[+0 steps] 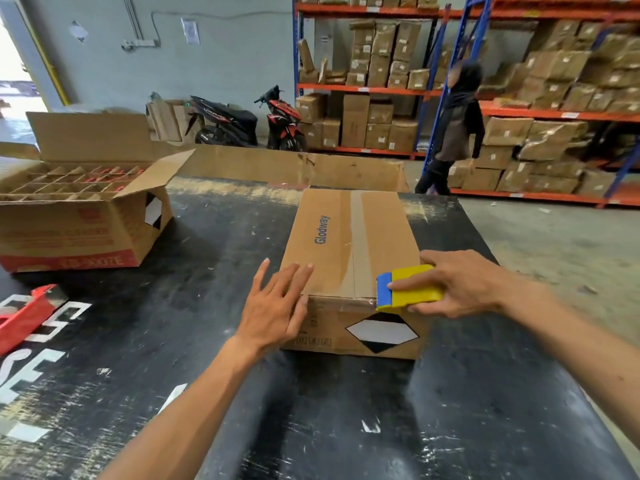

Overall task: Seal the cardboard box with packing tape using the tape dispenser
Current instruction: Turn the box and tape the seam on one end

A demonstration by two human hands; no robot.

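A closed brown cardboard box (332,237) printed "Glodway" lies on the black table (346,427). A strip of clear packing tape (358,230) runs along its top seam from the far end to the near edge. My right hand (460,282) grips a yellow and blue tape dispenser (405,289) at the box's near top edge, just right of the seam. My left hand (277,306) rests flat with fingers spread on the box's near left corner, holding nothing.
An open carton with cardboard dividers (79,209) stands at the table's left. A red tape dispenser (27,313) lies at the left edge. A flattened cardboard sheet (294,166) stands behind the box. A person (453,129) walks by the shelves of boxes; two motorbikes (249,123) stand behind.
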